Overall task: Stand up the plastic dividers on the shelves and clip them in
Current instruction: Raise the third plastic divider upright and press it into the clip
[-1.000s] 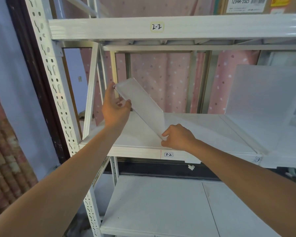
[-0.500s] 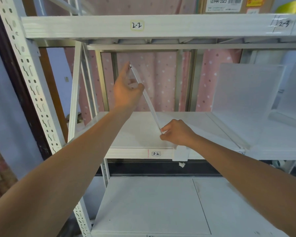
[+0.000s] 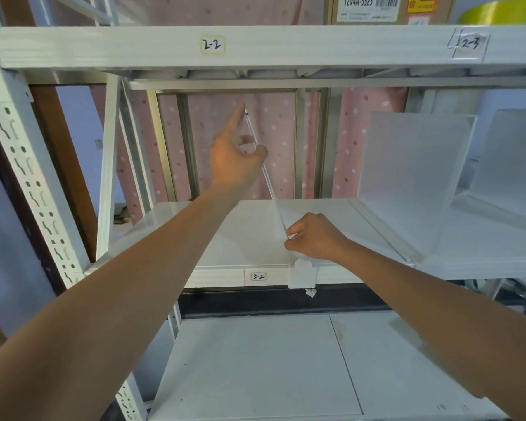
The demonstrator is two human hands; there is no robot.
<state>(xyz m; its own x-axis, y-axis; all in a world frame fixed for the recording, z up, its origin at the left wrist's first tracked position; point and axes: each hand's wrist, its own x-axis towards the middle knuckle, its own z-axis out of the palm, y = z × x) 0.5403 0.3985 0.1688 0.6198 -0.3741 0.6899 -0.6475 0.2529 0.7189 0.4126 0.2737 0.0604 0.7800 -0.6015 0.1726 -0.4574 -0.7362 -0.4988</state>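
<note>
The divider (image 3: 266,174) stands edge-on to the camera, so it shows only as a thin line running from the left hand (image 3: 236,156) down to the right hand (image 3: 315,237). It sits on the shelf (image 3: 225,238) marked 3-2, nearly upright but leaning with its top a little to the left.

The left hand has the top end: the thumb presses the near face and the forefinger stretches up along the far side to the upper corner, the other fingers loosely curled behind. That spread grip seems meant to steer the tall sheet to vertical and stop it flopping. The right hand is closed in a pinch around the bottom front corner, just above the white clip (image 3: 301,273) that hangs over the shelf's front lip directly below its knuckles. Holding low there probably lets it guide the bottom edge into the clip; whether it is already seated I cannot tell, as the hand hides the joint.

To the right of the right hand, two more dividers (image 3: 413,177) already stand on the same shelf, which suggests the spacing to match.
</note>
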